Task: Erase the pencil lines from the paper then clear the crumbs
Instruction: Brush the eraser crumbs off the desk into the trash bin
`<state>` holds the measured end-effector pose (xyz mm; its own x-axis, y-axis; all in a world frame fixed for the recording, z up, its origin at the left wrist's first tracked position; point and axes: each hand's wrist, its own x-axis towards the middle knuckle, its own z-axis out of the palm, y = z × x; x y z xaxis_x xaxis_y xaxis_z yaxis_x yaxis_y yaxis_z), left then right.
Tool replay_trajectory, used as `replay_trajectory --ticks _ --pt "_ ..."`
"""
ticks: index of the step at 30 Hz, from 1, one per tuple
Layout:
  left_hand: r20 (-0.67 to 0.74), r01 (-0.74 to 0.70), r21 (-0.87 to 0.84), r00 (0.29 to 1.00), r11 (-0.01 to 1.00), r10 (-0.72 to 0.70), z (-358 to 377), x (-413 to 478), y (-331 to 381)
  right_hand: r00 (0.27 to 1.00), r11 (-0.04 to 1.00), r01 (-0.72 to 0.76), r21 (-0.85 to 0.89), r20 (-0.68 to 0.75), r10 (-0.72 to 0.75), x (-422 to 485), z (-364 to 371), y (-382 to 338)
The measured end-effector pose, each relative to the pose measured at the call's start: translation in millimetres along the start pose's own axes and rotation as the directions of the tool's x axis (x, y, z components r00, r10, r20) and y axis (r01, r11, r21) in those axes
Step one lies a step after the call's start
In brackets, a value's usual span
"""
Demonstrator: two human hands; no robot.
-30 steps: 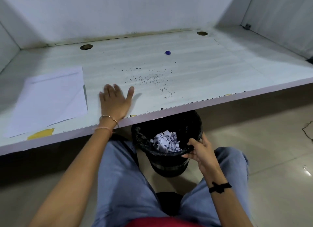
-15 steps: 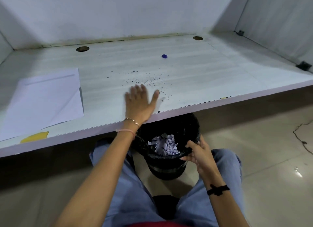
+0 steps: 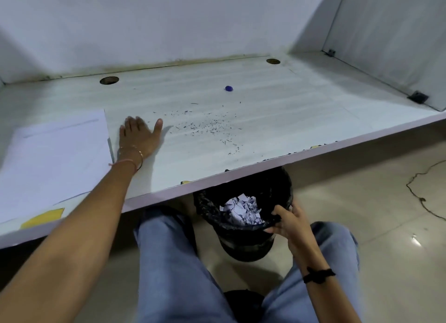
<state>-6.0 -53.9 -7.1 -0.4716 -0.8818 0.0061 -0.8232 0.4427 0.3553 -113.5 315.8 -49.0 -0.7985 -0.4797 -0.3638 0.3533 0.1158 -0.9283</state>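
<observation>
Right hand (image 3: 288,222) grips black bin (image 3: 243,240) holding crumpled paper (image 3: 242,210).

The paper (image 3: 55,153) is white. Dark grey crumbs (image 3: 207,127) dot the pale striped desk (image 3: 289,120). A little blue thing (image 3: 229,88) sits at their 1 o'clock. The bin (image 3: 246,248) is black.
</observation>
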Motion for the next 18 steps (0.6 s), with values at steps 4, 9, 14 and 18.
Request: replay_trajectory --ticks 4,9,14,18 --pt "0.02 -0.219 0.084 0.976 0.972 0.218 16.1 -6.1 54.4 1.0 1.0 0.011 -0.021 0.011 -0.01 1.4 0.8 -3.6" --pt "0.215 -0.673 0.091 0.733 0.734 0.646 22.5 -42.6 91.1 1.0 0.999 -0.027 -0.021 0.005 0.027 3.1 4.7 -8.5" --pt "0.068 -0.214 0.243 0.977 0.946 0.204 -0.2 45.6 15.9 0.998 0.997 -0.054 -0.056 -0.026 0.052 5.4 5.9 -11.1" --pt "0.065 -0.222 0.109 0.974 0.969 0.216 4.4 61.6 34.3 0.997 0.997 -0.06 -0.058 -0.043 0.058 8.1 8.6 -12.6"
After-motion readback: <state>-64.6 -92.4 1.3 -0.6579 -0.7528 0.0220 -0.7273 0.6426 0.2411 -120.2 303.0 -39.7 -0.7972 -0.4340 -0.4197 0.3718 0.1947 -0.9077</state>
